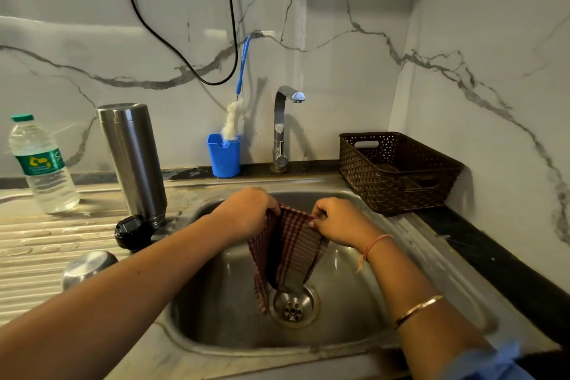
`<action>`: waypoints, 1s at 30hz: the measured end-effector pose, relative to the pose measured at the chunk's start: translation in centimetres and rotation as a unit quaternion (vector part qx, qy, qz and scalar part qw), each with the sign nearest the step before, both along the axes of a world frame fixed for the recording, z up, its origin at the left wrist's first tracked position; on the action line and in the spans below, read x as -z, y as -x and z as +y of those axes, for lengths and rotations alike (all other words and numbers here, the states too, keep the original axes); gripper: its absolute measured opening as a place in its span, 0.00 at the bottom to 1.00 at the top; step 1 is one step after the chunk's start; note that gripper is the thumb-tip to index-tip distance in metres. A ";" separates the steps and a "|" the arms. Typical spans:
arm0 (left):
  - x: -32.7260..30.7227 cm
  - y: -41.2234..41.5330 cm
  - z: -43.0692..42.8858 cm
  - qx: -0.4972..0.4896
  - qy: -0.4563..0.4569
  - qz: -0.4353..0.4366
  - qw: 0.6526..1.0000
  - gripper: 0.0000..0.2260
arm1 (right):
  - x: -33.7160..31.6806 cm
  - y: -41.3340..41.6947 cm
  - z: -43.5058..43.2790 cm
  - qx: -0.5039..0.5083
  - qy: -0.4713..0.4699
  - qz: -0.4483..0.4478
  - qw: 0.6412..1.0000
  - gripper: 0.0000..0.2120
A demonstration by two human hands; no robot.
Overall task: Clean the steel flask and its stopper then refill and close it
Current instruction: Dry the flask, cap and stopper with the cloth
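Note:
The steel flask [132,160] stands upside down on the draining board left of the sink. Its black stopper [133,232] lies in front of it, and a steel cap [88,267] sits nearer me. Over the sink basin [216,302] both hands hold up a red checked cloth [287,253] by its top edge. My left hand [249,213] grips the left corner and my right hand [333,220] pinches the right corner. The cloth hangs down to the drain [293,307].
A plastic water bottle [40,166] with a green cap stands at the far left. A blue cup [224,155] holding a bottle brush [233,120] sits beside the tap [282,126]. A brown basket [396,170] stands on the right counter.

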State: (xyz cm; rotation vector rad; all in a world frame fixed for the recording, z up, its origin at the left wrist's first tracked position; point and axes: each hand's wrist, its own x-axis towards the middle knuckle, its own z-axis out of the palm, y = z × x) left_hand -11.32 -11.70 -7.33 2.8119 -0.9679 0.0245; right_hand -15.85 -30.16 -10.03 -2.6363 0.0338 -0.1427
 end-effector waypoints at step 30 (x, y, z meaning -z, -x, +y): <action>-0.4 0.8 -0.8 -0.193 0.455 0.389 0.777 0.04 | -0.5 0.7 4.0 -0.019 -0.570 0.048 0.820 0.08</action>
